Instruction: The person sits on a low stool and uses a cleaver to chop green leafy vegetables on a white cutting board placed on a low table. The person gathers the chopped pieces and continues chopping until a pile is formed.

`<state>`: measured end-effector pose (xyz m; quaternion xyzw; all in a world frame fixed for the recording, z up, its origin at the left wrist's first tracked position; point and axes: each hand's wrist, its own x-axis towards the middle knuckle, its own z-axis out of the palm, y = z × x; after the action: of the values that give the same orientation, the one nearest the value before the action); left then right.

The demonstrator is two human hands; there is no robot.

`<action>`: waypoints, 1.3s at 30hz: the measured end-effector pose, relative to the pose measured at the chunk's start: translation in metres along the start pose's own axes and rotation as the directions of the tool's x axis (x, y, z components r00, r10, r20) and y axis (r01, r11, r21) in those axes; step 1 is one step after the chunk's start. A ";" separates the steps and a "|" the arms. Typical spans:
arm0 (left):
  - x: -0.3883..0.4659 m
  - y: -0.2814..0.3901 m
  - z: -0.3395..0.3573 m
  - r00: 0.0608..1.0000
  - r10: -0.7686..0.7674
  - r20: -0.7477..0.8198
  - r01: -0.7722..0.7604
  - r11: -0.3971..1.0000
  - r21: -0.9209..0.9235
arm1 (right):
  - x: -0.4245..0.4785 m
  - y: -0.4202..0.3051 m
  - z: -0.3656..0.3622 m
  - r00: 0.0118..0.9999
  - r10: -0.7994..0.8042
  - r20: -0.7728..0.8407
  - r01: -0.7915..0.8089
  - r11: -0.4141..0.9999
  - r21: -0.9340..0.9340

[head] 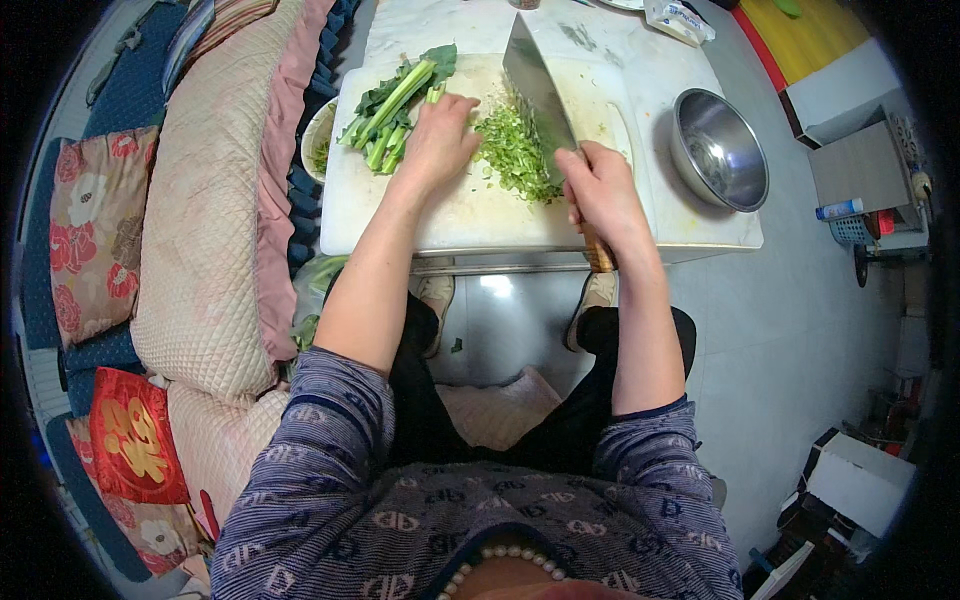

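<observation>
A Chinese cleaver (536, 82) with a wide steel blade and a wooden handle is in my right hand (604, 187). Its blade stands on edge along the right side of a pile of finely chopped greens (514, 154). On the left of that pile, my left hand (444, 142) rests palm down with its fingers apart, fingertips near the chopped bits; what lies beneath the palm is hidden. Uncut leafy green stalks (394, 112) lie just left of this hand. Everything sits on a white cutting board (465, 225).
A steel bowl (720, 150) stands at the marble-patterned table's (697, 232) right side. Beside the board's left edge is a bowl of greens (322, 142). A white packet (679, 21) lies at the back. A quilt-covered sofa (206, 187) borders the left; a plastic bag (315, 289) hangs below.
</observation>
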<state>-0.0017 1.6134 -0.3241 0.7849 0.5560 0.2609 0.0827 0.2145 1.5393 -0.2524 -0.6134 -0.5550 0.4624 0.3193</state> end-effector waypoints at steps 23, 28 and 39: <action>0.014 0.023 0.007 0.997 -0.014 -0.069 -0.003 0.973 -0.230 | 0.001 -0.004 0.003 0.999 0.039 0.017 -0.039 0.998 0.043; 0.018 0.030 0.017 1.000 0.010 -0.028 -0.019 0.929 -0.371 | 0.002 -0.003 0.002 1.000 0.016 -0.021 -0.016 1.000 -0.004; 0.001 0.029 -0.025 0.903 -0.252 0.348 0.218 0.967 0.135 | 0.002 -0.001 -0.007 0.998 0.053 -0.031 -0.053 0.998 -0.018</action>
<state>0.0102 1.6001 -0.2903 0.7496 0.6332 0.0738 0.1781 0.2205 1.5421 -0.2493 -0.6378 -0.5380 0.4560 0.3093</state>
